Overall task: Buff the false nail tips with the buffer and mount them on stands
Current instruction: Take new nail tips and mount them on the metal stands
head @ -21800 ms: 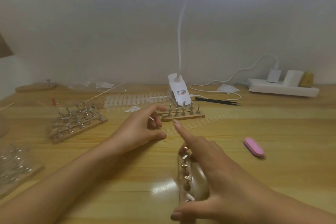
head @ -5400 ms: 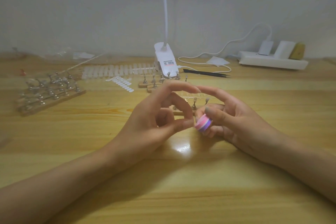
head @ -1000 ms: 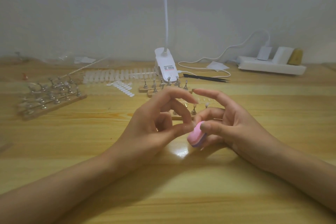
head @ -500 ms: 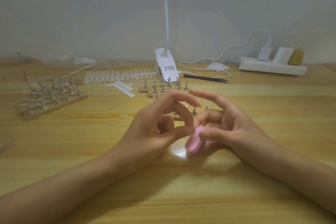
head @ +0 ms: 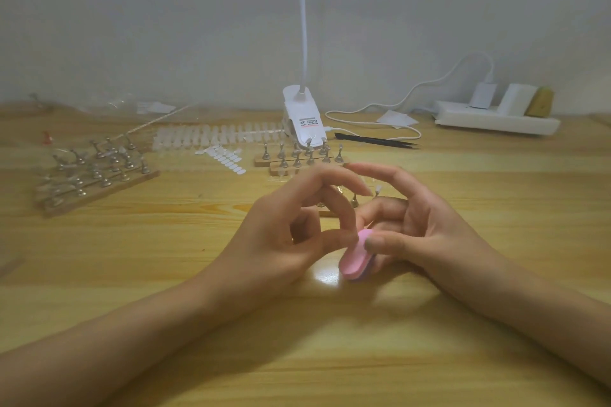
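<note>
My right hand (head: 429, 235) grips the pink buffer (head: 355, 258). The thumb lies across its upper face and the other fingers curl underneath. The buffer is tilted, its lower end just above the worktop (head: 165, 258). My left hand (head: 291, 235) is right beside it, fingers curled, with the thumb and middle fingertip pinched together against the buffer's top end. Whatever sits in that pinch is too small and too covered to make out, so I cannot tell whether a nail tip is held there. Both index fingers arch above the pinch and nearly meet. Directly behind my hands, partly hidden by them, stands a short wooden strip with metal stands (head: 354, 201). A little farther beyond my fingertips are two more strips of stands (head: 297, 160), side by side. Beyond those is the white clip base of a lamp (head: 302, 122), its neck rising out of view. Well out past my left hand lies a larger rack of stands (head: 96, 172). Between that rack and the lamp runs a long row of false nail tips (head: 215, 135), with a scatter of small white ovals (head: 224, 158) just in front of it. Out beyond my right hand lie black tweezers (head: 377, 140), a white cable (head: 373, 124) and, by the wall, a power strip (head: 496, 120).
</note>
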Tool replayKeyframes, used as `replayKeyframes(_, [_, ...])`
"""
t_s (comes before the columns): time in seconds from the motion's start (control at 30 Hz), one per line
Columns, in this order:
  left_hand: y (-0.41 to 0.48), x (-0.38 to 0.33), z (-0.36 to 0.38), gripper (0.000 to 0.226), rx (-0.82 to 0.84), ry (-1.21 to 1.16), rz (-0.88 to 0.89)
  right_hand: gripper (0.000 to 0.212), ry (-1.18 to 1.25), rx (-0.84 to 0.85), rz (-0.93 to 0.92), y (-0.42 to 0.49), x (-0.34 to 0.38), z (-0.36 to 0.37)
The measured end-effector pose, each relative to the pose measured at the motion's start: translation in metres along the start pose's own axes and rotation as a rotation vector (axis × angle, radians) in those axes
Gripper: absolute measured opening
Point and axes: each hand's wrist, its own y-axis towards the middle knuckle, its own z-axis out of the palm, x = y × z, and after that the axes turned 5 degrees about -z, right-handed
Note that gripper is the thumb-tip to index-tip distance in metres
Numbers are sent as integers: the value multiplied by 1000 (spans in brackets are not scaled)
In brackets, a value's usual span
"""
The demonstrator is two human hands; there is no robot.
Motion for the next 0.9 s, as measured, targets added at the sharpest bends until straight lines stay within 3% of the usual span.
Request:
replayKeyframes(0.1, [0,1,0,31,-13,-16,-18,70,45,-127,3,1,0,-3])
replayKeyframes(0.23, [1,0,0,31,-17,-29,-15,67,-7,13,-6,-1,1,2])
replayKeyframes(0.37, [0,-1,0,31,-20,-13,-6,76,38,-140,5,0,1,-1])
replayKeyframes(0.47, [-1,-2,0,32,-10,-4,-10,72,6,-32,-5,-1,1,2])
replayKeyframes(0.6, [-2,-4,0,32,-24,-12,-21,72,69,-176,19,1,2,0])
replayKeyframes(0.9, [-1,-3,1,33,-15,19,5,64,11,-23,23,0,2,1])
